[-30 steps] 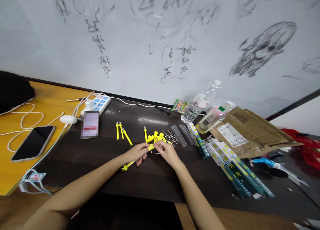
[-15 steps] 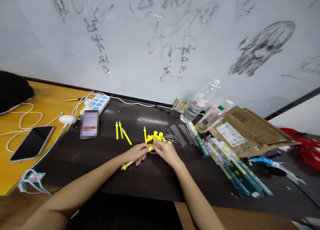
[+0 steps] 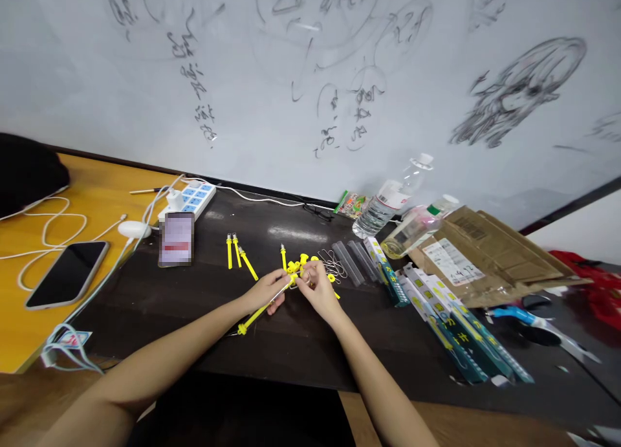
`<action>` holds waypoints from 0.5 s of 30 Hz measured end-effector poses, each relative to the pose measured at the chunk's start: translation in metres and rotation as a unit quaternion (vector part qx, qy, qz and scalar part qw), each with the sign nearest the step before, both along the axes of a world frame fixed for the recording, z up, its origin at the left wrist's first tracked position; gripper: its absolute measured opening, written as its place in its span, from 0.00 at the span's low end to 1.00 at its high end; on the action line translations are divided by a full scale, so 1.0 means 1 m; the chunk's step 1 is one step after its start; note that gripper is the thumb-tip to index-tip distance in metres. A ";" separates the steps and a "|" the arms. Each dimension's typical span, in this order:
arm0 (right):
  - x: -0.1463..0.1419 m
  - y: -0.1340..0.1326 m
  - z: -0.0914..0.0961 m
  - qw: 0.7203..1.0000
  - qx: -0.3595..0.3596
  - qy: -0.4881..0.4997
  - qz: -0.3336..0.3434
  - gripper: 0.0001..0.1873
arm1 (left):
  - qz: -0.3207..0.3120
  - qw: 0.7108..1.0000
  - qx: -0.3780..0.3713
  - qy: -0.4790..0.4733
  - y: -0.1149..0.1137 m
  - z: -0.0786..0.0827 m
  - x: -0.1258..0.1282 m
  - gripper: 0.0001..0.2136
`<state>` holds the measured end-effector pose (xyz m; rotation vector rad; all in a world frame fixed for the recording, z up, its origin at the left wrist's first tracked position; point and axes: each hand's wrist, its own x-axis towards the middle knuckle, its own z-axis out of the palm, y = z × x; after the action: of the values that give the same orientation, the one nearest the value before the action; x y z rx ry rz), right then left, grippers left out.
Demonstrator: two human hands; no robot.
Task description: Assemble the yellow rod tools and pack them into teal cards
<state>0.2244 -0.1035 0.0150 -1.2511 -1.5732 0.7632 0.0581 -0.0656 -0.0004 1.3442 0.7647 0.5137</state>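
Dark surface (image 3: 204,311) beneath a whiteboard (image 3: 242,110): nearer you than the yellow pile (image 3: 304,259), your left hand (image 3: 264,290) clamps a yellow rod (image 3: 255,317); your right hand (image 3: 321,293), beside the pile, has just risen slightly, suggesting adjusted handling. Its grip you cannot tell.

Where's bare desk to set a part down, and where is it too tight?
Bare desk shows below the lit screen, left of the left hand, and between the right forearm and the teal boxes. Crowded: just beyond the right hand, where yellow pieces and bent wires sit beside clear strips. The yellow stick at the left hand juts leftward.
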 end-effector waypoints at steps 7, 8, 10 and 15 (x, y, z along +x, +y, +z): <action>-0.018 -0.001 -0.018 0.960 -0.184 0.208 0.028 0.18 | 0.015 0.998 0.005 -0.059 -0.003 0.006 -0.001 0.18; -0.019 -0.002 -0.019 0.959 -0.189 0.207 0.044 0.18 | 0.016 0.998 0.003 -0.065 -0.003 0.005 -0.001 0.18; -0.022 -0.003 -0.021 0.960 -0.180 0.205 0.060 0.17 | 0.019 0.997 -0.001 -0.073 -0.002 0.003 0.000 0.18; -0.025 -0.003 -0.020 0.959 -0.152 0.228 0.072 0.17 | 0.042 0.994 -0.028 -0.098 -0.004 0.004 0.002 0.19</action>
<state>0.1996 -0.1065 -0.0055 -1.0768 -1.2025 1.3238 0.0599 -0.0693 0.0035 1.1934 0.6717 0.6764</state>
